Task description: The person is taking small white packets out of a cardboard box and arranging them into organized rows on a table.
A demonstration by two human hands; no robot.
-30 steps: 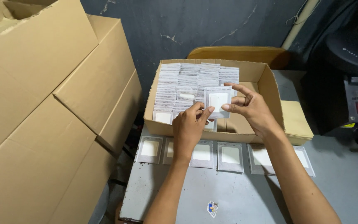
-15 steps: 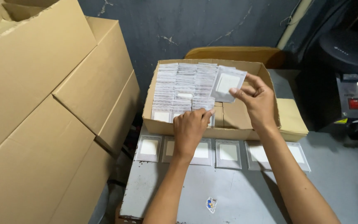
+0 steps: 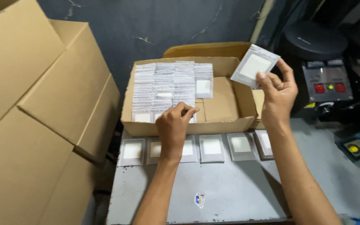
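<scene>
My right hand [image 3: 276, 95] holds one small clear pouch with a white pad [image 3: 255, 66] up in the air, above the right rim of an open cardboard box [image 3: 234, 121]. My left hand [image 3: 173, 127] reaches into the front of that box, fingertips pinching a pouch at the front of the packed rows of pouches [image 3: 167, 85]. The rows fill the box's left half; its right half shows bare cardboard. Below the box, several more pouches [image 3: 212, 147] lie in a row on the grey table [image 3: 230, 191].
Large stacked cardboard cartons [image 3: 42, 108] stand close on the left. A machine with red and yellow buttons [image 3: 328, 87] sits at the right, with a yellow-buttoned device [image 3: 353, 148] below it. A small sticker [image 3: 199, 200] is on the table.
My right hand has lifted the pouch up and to the right, away from the box. My left hand dropped to the front of the packed rows.
</scene>
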